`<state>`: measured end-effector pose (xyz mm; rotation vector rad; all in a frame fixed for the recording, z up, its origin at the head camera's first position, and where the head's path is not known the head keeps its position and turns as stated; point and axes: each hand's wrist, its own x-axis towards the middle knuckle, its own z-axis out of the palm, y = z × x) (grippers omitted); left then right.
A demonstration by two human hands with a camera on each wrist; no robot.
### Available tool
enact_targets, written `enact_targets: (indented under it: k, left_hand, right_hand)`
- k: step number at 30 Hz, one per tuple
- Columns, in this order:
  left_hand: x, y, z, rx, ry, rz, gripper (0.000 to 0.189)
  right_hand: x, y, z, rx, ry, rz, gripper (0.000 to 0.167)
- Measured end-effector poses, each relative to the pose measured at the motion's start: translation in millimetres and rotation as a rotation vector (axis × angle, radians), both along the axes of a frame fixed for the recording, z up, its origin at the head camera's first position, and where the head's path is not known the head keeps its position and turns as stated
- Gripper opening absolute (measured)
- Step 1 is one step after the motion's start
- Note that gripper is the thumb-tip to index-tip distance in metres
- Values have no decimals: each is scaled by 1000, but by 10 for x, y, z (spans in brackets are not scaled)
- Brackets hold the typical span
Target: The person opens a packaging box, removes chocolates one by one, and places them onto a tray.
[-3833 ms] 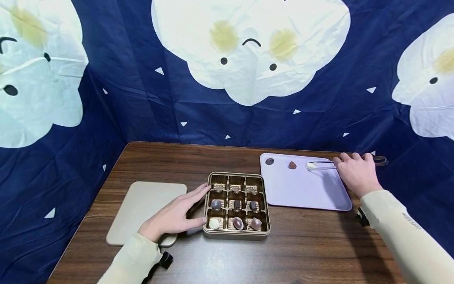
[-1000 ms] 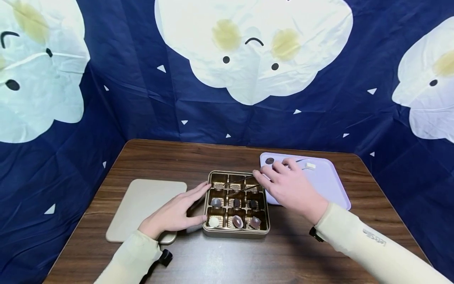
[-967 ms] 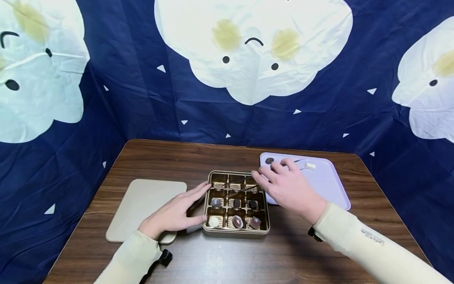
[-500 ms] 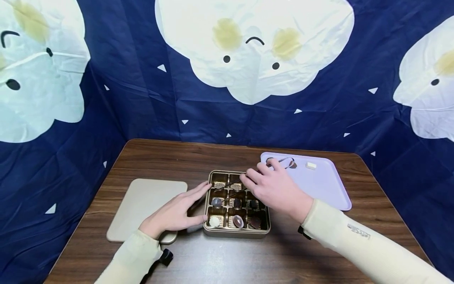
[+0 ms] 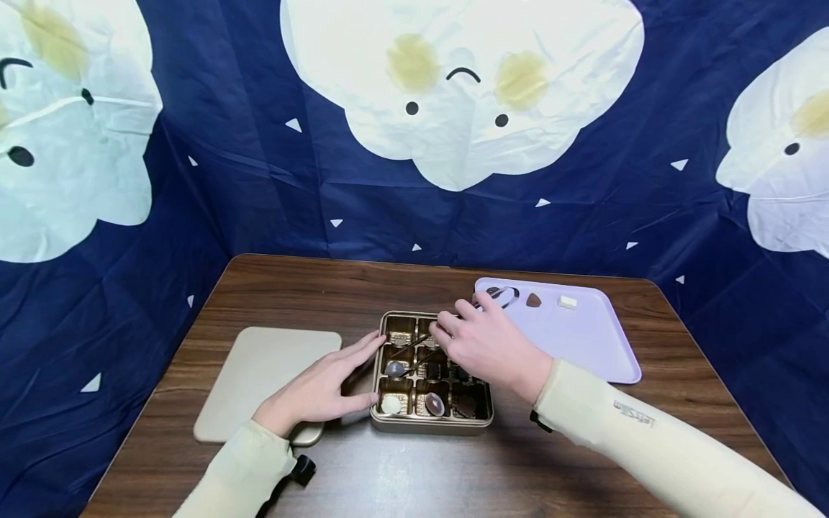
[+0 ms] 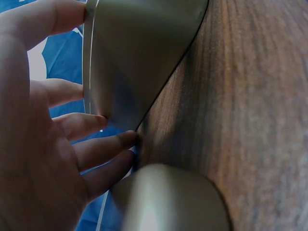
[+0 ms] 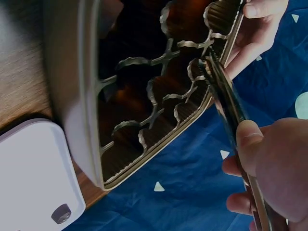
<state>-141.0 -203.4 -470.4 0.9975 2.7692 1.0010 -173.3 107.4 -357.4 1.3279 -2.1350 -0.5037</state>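
Note:
The chocolate box is a gold tin with a grid of compartments. A white chocolate, a shiny oval chocolate and a dark chocolate lie in its front row. My right hand pinches metal tongs over the tin. Their tips reach into the middle row's left compartment, beside a greyish round chocolate; whether they touch it I cannot tell. My left hand rests on the tin's left side with extended fingers. My right hand and its shadow cover part of the right-hand compartments.
At back right lies a lilac tray with a brown triangular chocolate, a white block chocolate and a dark oval chocolate, partly behind the tongs. A beige lid lies left, under my left wrist. Blue fabric hangs behind the table.
My right hand has swung the tongs from the white block chocolate on the tray to the tin, then further left toward the greyish chocolate. My left hand has stayed in place.

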Motion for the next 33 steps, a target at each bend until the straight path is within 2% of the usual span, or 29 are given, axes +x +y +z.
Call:
enact_targets:
  k: [9, 21, 27, 33]
  left_hand:
    - [-1, 4, 7, 0, -5, 1, 92]
    - [-2, -2, 10, -7, -2, 4, 93]
    - [-3, 2, 4, -5, 8, 4, 92]
    - [-5, 1, 3, -8, 3, 9, 92]
  right_hand:
    - [30, -122, 30, 7, 5, -27, 21]
    - [45, -261, 81, 36, -23, -81, 15]
    - [32, -325, 87, 43, -22, -93, 16]
    - [27, -349, 81, 71, -74, -120, 17]
